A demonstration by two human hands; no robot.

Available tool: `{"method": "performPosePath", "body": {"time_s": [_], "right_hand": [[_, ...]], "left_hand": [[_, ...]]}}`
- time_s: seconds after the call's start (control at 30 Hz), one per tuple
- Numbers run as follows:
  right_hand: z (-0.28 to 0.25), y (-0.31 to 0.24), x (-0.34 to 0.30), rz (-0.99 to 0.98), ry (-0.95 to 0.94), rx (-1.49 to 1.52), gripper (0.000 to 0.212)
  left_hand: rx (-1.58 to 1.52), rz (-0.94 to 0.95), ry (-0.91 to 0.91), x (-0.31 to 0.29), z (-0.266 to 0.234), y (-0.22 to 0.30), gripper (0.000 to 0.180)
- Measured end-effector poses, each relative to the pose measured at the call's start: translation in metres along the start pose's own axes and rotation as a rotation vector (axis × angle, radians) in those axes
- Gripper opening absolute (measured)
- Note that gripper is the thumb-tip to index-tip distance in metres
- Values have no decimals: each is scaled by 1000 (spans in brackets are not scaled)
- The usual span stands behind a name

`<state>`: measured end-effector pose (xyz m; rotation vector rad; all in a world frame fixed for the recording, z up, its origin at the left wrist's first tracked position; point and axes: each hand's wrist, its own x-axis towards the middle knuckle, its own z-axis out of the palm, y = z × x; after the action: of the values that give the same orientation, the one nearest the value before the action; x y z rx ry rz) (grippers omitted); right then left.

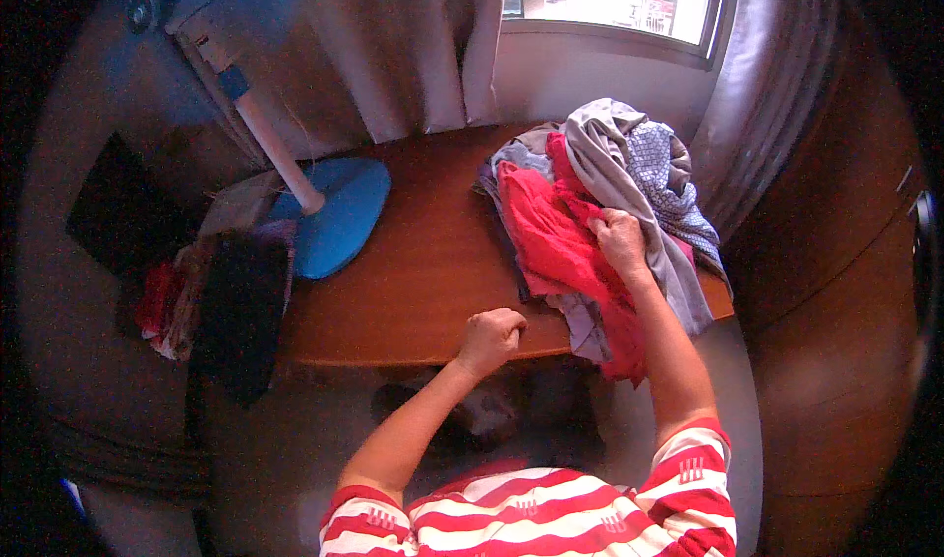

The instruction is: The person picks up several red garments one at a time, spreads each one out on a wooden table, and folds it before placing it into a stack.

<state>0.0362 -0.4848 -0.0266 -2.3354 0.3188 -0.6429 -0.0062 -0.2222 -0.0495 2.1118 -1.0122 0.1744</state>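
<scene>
A heap of crumpled clothes lies on the right part of the wooden table [423, 242]. My right hand [621, 242] is closed on a red piece of clothing [546, 228] at the front of the heap; its lower end hangs over the table's near edge. Beside and above that hand are a grey-beige cloth [600, 154] and a grey-blue patterned cloth [664, 169]. My left hand [495, 341] is curled into a fist at the near edge, apart from the heap, and nothing shows in it.
A fan with a white pole [275, 154] and a blue base [344, 208] stands at the left of the table. Dark cloth [241, 311] hangs over the left edge. Curtains [393, 56] and a window [615, 1] are behind; brown wooden panelling [836, 331] rises at the right.
</scene>
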Motion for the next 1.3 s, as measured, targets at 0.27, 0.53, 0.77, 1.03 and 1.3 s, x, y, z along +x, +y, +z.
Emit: {"method": "performPosePath", "body": {"time_s": [0.27, 0.53, 0.77, 1.03, 1.3], "right_hand": [[-52, -66, -8, 245, -362, 1666, 31], [7, -92, -125, 533, -700, 1847, 41], [37, -81, -173, 772, -594, 1611, 26], [48, -88, -177, 789, -371, 1677, 17], [52, -86, -180, 727, -204, 1549, 17]], "left_hand": [[-38, -45, 102, -3, 5, -13, 13], [-1522, -680, 477, -22, -4, -51, 46], [-1565, -771, 412, -31, -53, -25, 37], [-1451, -676, 584, -48, -83, -12, 35], [-1101, -531, 766, -56, -105, -4, 23]]}}
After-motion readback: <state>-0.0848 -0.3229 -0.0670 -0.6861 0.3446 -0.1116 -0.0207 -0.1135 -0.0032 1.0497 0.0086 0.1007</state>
